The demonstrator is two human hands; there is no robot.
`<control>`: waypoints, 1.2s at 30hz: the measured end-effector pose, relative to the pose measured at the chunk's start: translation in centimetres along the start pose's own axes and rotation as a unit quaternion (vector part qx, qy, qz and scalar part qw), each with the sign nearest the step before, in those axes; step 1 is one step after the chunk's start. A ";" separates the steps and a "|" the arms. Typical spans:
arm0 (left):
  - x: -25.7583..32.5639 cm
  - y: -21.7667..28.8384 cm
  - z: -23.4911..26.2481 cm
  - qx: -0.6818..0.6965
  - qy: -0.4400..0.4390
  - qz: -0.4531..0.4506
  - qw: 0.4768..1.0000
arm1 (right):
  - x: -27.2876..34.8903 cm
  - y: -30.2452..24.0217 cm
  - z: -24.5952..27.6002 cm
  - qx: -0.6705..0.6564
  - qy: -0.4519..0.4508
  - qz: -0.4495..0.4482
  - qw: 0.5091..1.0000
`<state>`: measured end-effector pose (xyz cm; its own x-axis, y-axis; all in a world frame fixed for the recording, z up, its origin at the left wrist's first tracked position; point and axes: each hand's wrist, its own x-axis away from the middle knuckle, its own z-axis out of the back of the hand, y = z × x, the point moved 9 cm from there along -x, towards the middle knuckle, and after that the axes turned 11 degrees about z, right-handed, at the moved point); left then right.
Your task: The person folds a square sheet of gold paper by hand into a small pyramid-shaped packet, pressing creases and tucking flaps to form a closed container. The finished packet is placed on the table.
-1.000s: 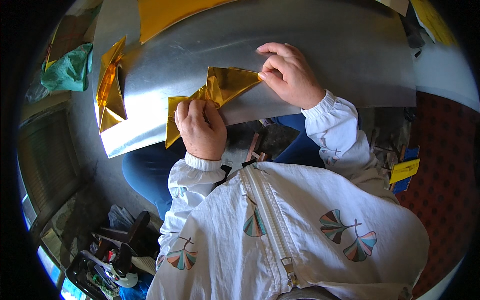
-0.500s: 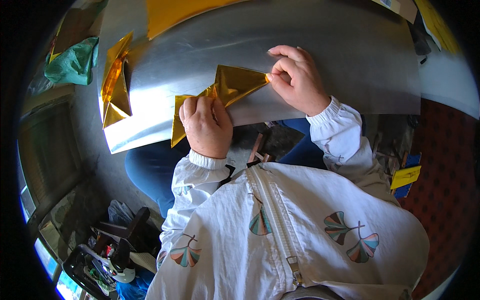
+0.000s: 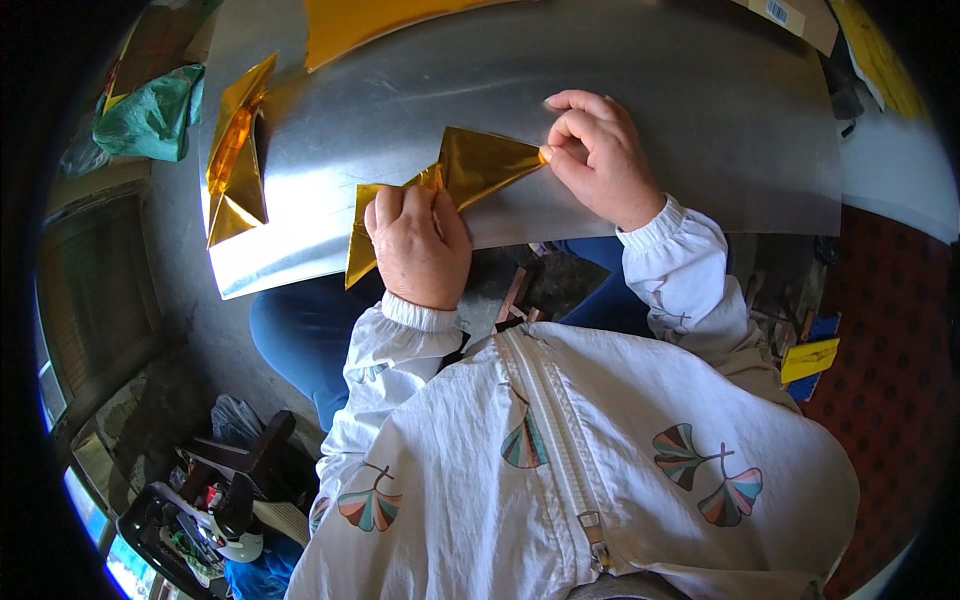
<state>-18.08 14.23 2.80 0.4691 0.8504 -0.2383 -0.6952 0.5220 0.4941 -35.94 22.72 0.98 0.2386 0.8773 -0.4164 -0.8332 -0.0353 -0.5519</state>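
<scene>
A folded piece of shiny gold foil paper (image 3: 487, 168) lies between my hands at the near edge of the metal tabletop. My left hand (image 3: 420, 242) is closed over its left part, fingers gripping near the middle; what lies under the palm is hidden. The thumb and forefinger of my right hand (image 3: 600, 155) pinch the pointed right tip of the same paper, with the other fingers curled above. To the left rests another folded gold paper shape (image 3: 235, 160), long with pointed ends, touched by neither hand.
The silver metal tabletop (image 3: 700, 130) spreads under the work. At its far side lie a flat gold sheet (image 3: 380, 25) and a cardboard box (image 3: 795, 20). A green plastic bag (image 3: 150, 120) sits off the left edge. A white helmet (image 3: 238, 540) is low at left.
The view has shifted slightly. Both hands keep their hold on the gold paper, and its folded shape looks nearly the same.
</scene>
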 end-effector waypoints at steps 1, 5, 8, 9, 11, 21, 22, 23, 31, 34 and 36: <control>0.0 0.0 0.0 0.001 -0.001 0.000 1.000 | 0.0 0.2 -0.2 -0.014 -0.003 -0.013 1.000; 0.0 -0.1 0.0 0.000 0.001 0.009 1.000 | 0.1 0.3 -0.2 0.010 -0.010 -0.020 1.000; 0.0 -0.1 0.1 0.002 0.007 0.011 1.000 | 0.0 -0.6 -0.3 0.041 -0.026 0.035 0.998; 0.0 -0.1 0.1 0.003 0.007 0.009 1.000 | -0.1 -0.6 -0.3 0.045 -0.029 0.042 0.998; 0.0 0.0 0.1 0.002 0.008 0.003 1.000 | -0.1 -0.9 -0.4 0.048 -0.029 0.059 0.997; -0.1 -0.1 -0.2 -0.015 -0.006 0.014 1.000 | 0.0 -3.0 -2.2 0.116 -0.101 0.138 0.978; -0.2 -0.1 -0.2 -0.011 -0.004 0.012 1.000 | -0.1 -3.3 -2.5 0.137 -0.114 0.147 0.973; -0.2 -0.2 -0.2 -0.010 -0.004 0.014 1.000 | -0.2 -3.6 -2.9 0.162 -0.136 0.152 0.966; -0.1 -0.2 -0.2 -0.005 0.021 0.001 1.000 | -0.5 -7.5 -3.7 0.258 -0.197 0.187 0.927; 0.1 0.1 0.1 -0.007 0.047 -0.013 0.999 | -0.5 -7.8 -5.1 0.307 -0.225 0.160 0.911; 0.3 0.0 -0.6 -0.038 0.009 -0.008 0.999 | -0.5 -8.2 -5.1 0.307 -0.210 0.154 0.916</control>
<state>-18.28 14.55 2.23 0.4711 0.8425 -0.2611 -0.7277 0.5386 0.4247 -26.68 20.11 1.99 -0.1600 0.9821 -0.0990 -0.9829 -0.1492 0.1083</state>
